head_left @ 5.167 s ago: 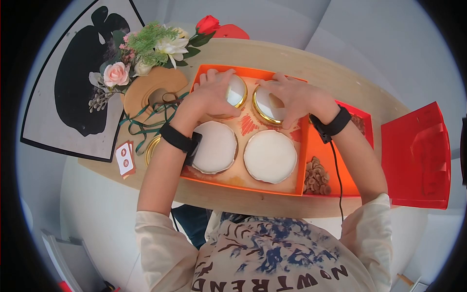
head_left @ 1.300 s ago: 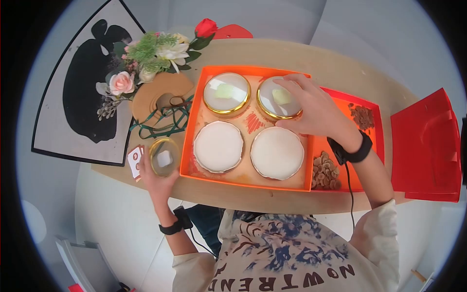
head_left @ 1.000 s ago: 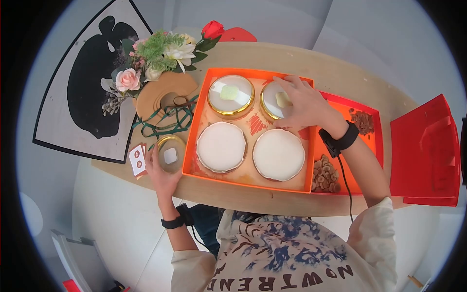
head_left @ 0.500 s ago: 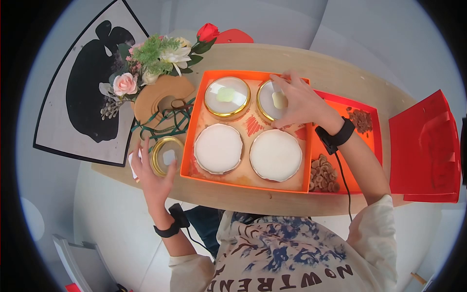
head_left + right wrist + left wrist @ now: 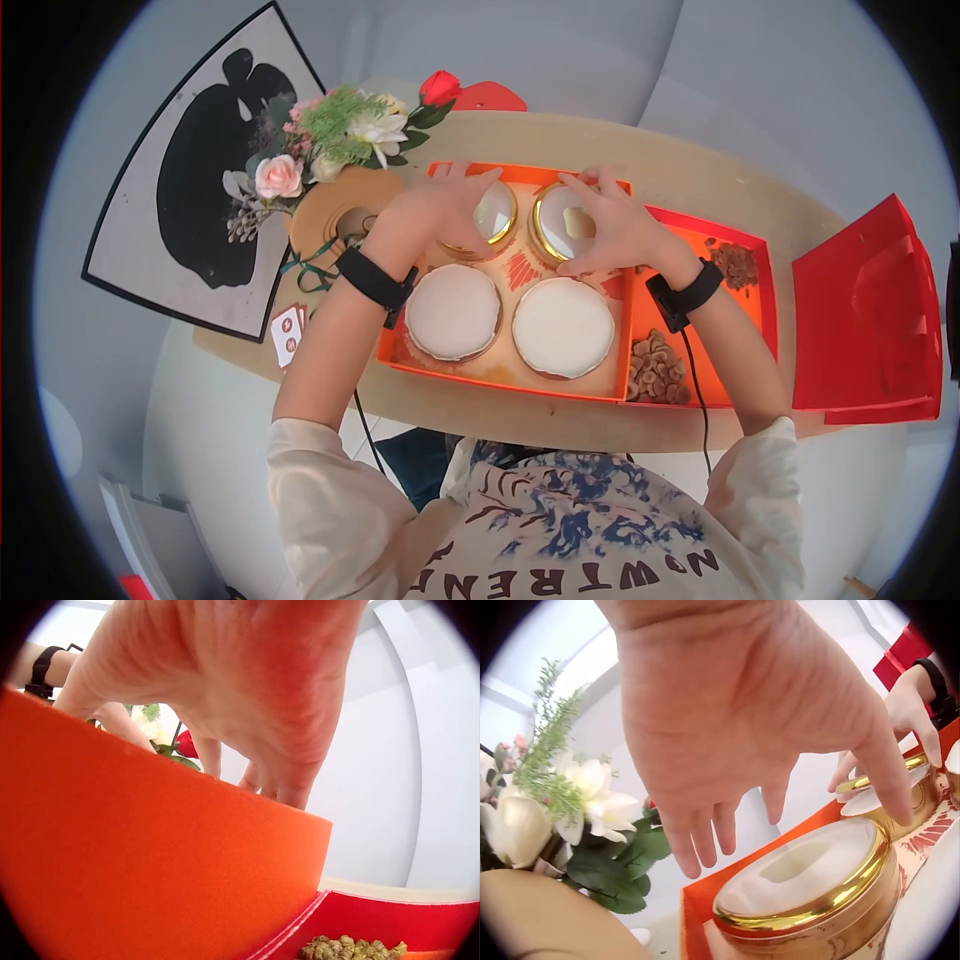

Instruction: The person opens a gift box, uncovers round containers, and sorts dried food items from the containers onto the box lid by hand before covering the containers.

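Note:
My left hand (image 5: 430, 215) is over the back-left round container with its gold-rimmed lid (image 5: 496, 212). In the left wrist view its fingers reach straight down beyond the lid (image 5: 802, 870), with the thumb near the right side of the rim. My right hand (image 5: 630, 228) spreads its thumb and fingers round the gold-rimmed lid (image 5: 562, 222) of the back-right container, gripping it at the edge. In the right wrist view the orange box wall (image 5: 165, 847) hides those fingertips. Two white-topped rounds, left (image 5: 453, 312) and right (image 5: 563, 327), sit in front, without gold rims.
The orange box (image 5: 500, 385) holds these containers. A red-edged orange tray at right carries brown slices (image 5: 657, 370) and brown bits (image 5: 733, 265). Flowers (image 5: 345, 125), printed cards (image 5: 287, 335) and a black-and-white panel (image 5: 205, 190) are at left; a red bag (image 5: 865, 310) stands right.
My left hand has moved from the gold-rimmed lid on the table at left to the back-left container; that table lid is now behind the forearm. My right hand stays at the back-right lid.

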The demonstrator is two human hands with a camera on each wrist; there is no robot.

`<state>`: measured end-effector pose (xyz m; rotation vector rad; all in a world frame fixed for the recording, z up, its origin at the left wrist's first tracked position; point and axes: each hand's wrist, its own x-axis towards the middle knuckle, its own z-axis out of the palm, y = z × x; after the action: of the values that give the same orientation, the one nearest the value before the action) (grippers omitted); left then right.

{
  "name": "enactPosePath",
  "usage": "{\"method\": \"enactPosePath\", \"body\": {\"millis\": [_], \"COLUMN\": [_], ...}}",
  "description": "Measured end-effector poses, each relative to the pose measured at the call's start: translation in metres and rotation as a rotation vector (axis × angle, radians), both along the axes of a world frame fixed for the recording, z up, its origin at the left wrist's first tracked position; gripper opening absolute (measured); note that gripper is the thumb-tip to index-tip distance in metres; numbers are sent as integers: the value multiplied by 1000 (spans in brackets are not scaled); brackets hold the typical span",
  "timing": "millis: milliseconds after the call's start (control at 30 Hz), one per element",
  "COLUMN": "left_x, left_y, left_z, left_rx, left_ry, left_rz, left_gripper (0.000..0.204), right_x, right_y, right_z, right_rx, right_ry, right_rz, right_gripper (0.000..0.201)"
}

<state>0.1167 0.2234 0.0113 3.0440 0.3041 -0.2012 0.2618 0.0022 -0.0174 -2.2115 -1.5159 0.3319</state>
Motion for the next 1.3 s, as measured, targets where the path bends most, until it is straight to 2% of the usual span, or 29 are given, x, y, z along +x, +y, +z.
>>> {"method": "enactPosePath", "body": {"millis": [33, 233, 600, 967, 1033, 1067, 1133, 1167, 1233, 1267, 1300], "left_x": [7, 18, 26, 8, -8, -19, -47, -64, -103, -123, -146], "left_y": [-3, -1, 15, 15, 17, 15, 9, 5, -8, -10, -10], "left_z": [0, 5, -5, 20, 24, 26, 32, 39, 46, 44, 41], "left_rx": [39, -32, -172, -315, -312, -314, -317, -309, -384, -377, -344], "left_ry": [115, 235, 180, 137, -108, -104, -465, -457, -657, -649, -747], "left_rz": [35, 87, 47, 63, 4, 10, -81, -69, -47, -39, -4], "left_gripper": [116, 118, 111, 108, 108, 108, 108, 108, 103, 103, 103], "right_x": [1, 9, 8, 10, 8, 7, 5, 4, -4, -7, -12], "right_y": [-2, -4, -4, -4, -5, -6, -6, -7, -7, -6, -5], "right_z": [-1, -9, -4, -4, 1, 3, 8, 13, 23, 31, 36], "right_rx": [1, 7, -32, 22, 16, 36, 62, 104, 151, 148, 141], "right_ry": [-1, -44, -63, -14, -16, -59, -92, -103, -99, -90, -81], "right_rz": [-13, 42, 41, 48, 41, 22, 18, 23, 34, 46, 59], "right_gripper": [123, 123, 123, 122, 121, 121, 120, 119, 119, 118, 117]}}
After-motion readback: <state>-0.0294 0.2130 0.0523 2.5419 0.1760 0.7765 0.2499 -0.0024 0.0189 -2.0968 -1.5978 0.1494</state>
